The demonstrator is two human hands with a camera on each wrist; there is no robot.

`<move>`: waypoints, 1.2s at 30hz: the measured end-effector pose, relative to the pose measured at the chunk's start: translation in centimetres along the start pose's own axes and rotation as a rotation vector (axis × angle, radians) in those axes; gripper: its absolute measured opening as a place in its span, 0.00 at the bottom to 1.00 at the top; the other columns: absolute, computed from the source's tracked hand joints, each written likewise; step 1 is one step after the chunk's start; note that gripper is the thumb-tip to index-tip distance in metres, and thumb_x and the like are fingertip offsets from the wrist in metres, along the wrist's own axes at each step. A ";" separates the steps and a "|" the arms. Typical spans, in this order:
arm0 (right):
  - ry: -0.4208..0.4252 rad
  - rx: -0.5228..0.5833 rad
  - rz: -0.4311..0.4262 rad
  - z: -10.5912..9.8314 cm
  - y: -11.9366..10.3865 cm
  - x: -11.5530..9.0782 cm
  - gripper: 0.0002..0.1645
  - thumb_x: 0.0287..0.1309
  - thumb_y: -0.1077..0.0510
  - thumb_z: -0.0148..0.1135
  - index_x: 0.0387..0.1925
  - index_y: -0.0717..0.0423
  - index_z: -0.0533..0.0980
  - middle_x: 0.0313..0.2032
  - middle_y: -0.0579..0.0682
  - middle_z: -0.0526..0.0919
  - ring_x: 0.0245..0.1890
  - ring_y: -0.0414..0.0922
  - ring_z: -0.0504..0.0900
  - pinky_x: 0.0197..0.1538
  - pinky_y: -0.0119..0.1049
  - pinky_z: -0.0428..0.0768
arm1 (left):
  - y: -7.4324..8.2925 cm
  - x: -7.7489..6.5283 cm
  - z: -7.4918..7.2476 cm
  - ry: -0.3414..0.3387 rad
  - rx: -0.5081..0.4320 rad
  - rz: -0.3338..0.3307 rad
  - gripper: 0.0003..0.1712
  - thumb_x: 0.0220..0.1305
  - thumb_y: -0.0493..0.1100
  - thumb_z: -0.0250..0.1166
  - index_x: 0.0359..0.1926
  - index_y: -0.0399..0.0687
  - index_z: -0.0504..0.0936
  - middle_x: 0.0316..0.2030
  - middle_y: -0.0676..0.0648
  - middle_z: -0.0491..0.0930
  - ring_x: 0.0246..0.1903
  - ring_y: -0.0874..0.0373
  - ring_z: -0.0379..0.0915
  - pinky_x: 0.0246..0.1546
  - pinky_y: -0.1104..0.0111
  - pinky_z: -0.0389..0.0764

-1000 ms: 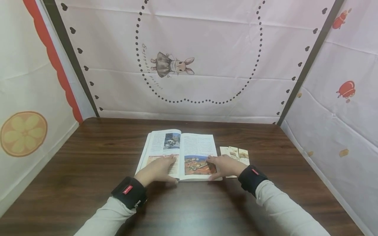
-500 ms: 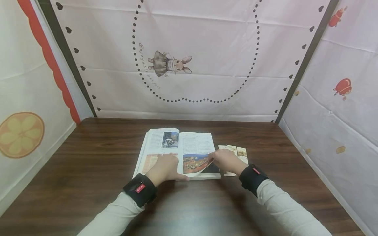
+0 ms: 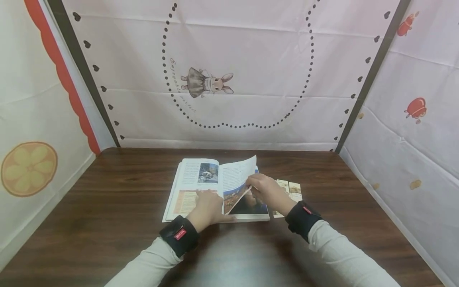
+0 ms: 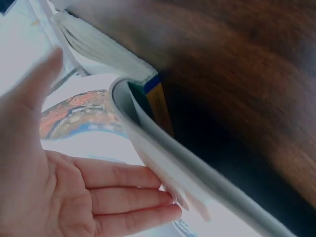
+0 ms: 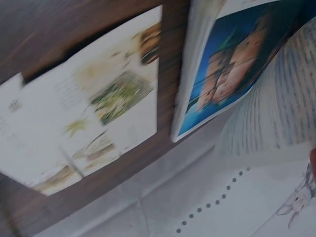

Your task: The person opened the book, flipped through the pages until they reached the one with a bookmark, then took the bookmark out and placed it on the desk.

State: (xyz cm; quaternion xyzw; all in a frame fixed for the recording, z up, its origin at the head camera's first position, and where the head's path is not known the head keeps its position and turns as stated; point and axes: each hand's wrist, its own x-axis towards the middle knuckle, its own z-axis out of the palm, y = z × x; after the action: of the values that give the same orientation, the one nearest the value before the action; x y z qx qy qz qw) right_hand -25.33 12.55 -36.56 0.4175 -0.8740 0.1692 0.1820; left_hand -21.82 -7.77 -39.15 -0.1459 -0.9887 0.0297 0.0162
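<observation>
1. My right hand point(image 3: 268, 193) has its fingers curled together, pinching a page point(image 3: 239, 171) by its lower outer part; the right wrist view cuts the grip off, so I cannot tell how the thumb sits.
2. My left hand point(image 3: 208, 207) holds nothing: fingers straight, thumb spread wide from them. It rests over the lower left page, covering some of its print; how hard it presses, I cannot tell.
3. The book point(image 3: 190, 175) lies spread beneath both hands. Its raised page curves up and hides part of the right side, where a photo point(image 5: 242, 64) of buildings under blue shows. The text is too small to read.
4. Just right of the book lie pale picture cards point(image 3: 295, 191), partly hidden behind my right hand and wrist.
5. A black band point(image 3: 179, 236) wraps each wrist; both pale sleeves point(image 3: 148, 261) run out of frame.
6. Under everything is the brown table point(image 3: 71, 223), its near edge cut off.
</observation>
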 end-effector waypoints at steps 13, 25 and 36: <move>0.196 -0.045 -0.031 0.2 -0.9 0.9 0.21 0.46 0.71 0.68 0.46 0.61 0.77 0.54 0.58 0.78 0.57 0.53 0.76 0.56 0.40 0.76 | 0.5 0.6 -0.1 -0.011 -0.003 -0.048 0.21 0.52 0.54 0.63 0.33 0.37 0.83 0.37 0.36 0.83 0.41 0.39 0.79 0.49 0.40 0.72; -0.335 0.065 0.272 1.3 0.6 -1.1 0.30 0.57 0.52 0.64 0.56 0.67 0.71 0.56 0.64 0.75 0.53 0.55 0.78 0.53 0.47 0.77 | -2.4 -0.6 -0.2 0.164 -0.514 -0.133 0.24 0.69 0.48 0.46 0.37 0.32 0.79 0.17 0.45 0.73 0.16 0.57 0.67 0.16 0.69 0.63; -0.630 0.125 0.352 1.6 1.8 -2.2 0.55 0.43 0.39 0.71 0.68 0.60 0.60 0.69 0.59 0.60 0.69 0.55 0.62 0.66 0.51 0.65 | -5.6 -1.5 -1.2 0.336 -0.752 -0.336 0.38 0.60 0.36 0.56 0.70 0.40 0.53 0.27 0.35 0.79 0.22 0.46 0.74 0.29 0.56 0.76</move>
State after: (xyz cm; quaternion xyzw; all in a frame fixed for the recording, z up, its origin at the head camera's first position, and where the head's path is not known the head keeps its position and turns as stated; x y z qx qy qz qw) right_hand -25.75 14.36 -39.17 0.3025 -0.9337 0.1142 -0.1538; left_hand -21.90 -13.48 -37.62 0.0184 -0.9245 -0.3590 0.1270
